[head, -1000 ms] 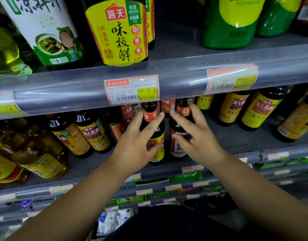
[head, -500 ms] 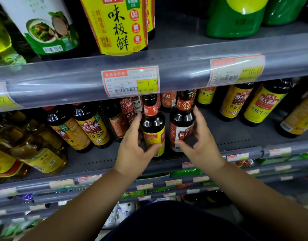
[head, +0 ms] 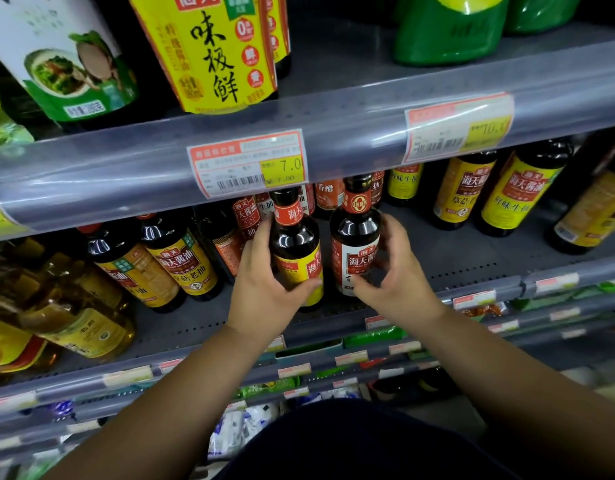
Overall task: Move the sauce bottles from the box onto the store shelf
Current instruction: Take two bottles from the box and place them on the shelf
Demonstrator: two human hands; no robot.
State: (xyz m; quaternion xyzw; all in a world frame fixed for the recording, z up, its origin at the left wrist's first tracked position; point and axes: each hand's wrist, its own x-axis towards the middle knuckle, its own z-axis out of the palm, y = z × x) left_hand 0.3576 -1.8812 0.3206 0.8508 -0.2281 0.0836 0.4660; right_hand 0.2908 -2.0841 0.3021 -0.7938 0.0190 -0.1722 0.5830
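While gripping yellow-label bottle [head: 296, 261] with left hand [head: 264, 296] | gripping white-label bottle [head: 355, 251] with right hand [head: 401, 285] | holding both upright, axes vertical, side by side near front of shelf [head: 472, 261] | reaching each from the aisle side.

A red-and-white price tag [head: 248, 163] reading 7.0 on its yellow patch sat behind a clear plastic strip [head: 91, 188], and a second price tag [head: 458, 128], too blurred to read, sat further right on the same strip. Above them stood a large bottle with a yellow label [head: 209, 53], a bottle with a white and green label [head: 67, 57] to its left, and a green jug [head: 448, 29] well to the right. Golden oil bottles [head: 77, 323] crowded the far left lower down. Green packets [head: 373, 336] and white packets [head: 236, 431] lay near the bottom
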